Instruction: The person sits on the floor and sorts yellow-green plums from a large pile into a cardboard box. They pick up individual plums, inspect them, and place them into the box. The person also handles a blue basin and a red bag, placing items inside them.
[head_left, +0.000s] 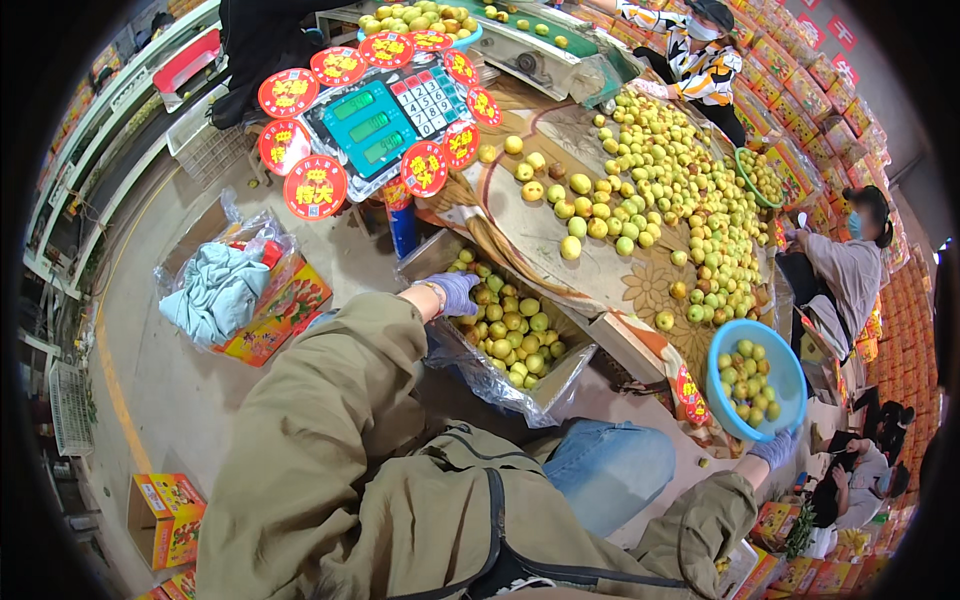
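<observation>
My left hand (453, 292), in a thin purple glove, is at the left edge of a plastic-lined cardboard box (559, 390) filled with round yellow-green fruits (510, 330). Its fingers lie over the rim; what they grip cannot be told. My right hand (776, 450), gloved alike, holds the lower rim of a light blue plastic basin (796, 375) with several such fruits in its bottom. The basin is at the near right corner of a cloth-covered table (525, 217). Many loose fruits (705, 202) lie heaped across the table's far right part.
A digital scale (367, 131) ringed with round red stickers stands at the table's left. An open carton (274, 315) with a pale blue cloth (217, 289) sits on the floor. Masked people (847, 262) are beyond the table, before stacked printed boxes (900, 360).
</observation>
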